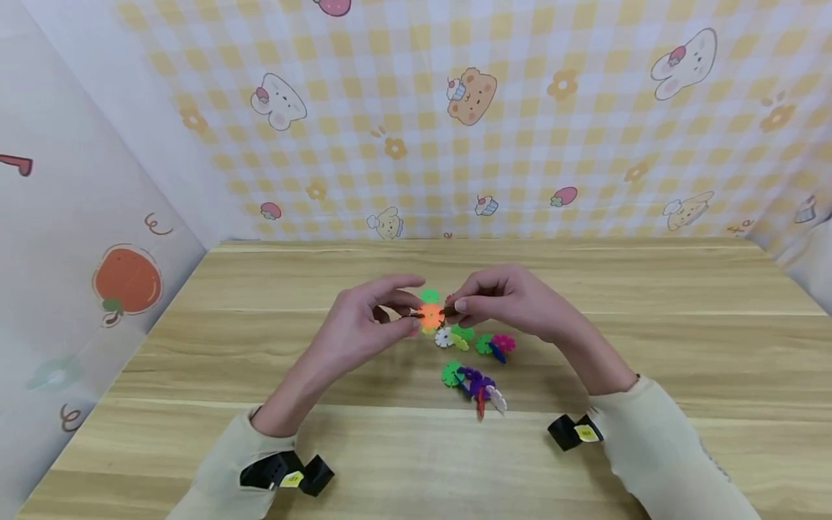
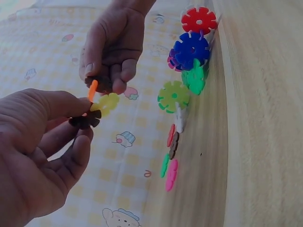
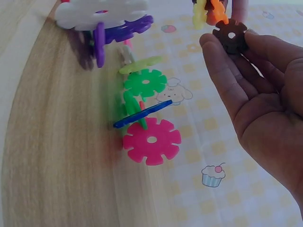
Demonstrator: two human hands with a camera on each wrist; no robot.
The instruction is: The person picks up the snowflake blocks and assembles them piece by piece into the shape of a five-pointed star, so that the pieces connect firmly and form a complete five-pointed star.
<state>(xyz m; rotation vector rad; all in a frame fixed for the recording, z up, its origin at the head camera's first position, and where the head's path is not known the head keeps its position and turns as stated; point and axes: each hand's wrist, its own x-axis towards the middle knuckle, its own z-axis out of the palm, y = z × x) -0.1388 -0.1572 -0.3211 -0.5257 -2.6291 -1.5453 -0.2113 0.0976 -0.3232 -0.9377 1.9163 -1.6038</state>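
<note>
Above the table, my left hand (image 1: 367, 318) pinches a dark brown notched plastic disc (image 2: 86, 119). A yellow notched disc (image 2: 106, 104) and an orange one (image 1: 430, 316) are joined to it or touch it. My right hand (image 1: 510, 303) holds another brown notched disc (image 3: 231, 36) between thumb and fingertips. Its edge meets the orange disc; how deep the notches sit cannot be told. Both hands are close together, over the back of a loose group of coloured discs.
On the wooden table (image 1: 325, 448), a joined cluster of purple, green, red and white discs (image 1: 477, 386) lies nearest me. Behind it sit a green, pink and blue cluster (image 3: 151, 142) and a white and green one (image 1: 461, 334). A patterned cloth (image 1: 416, 144) hangs behind the table.
</note>
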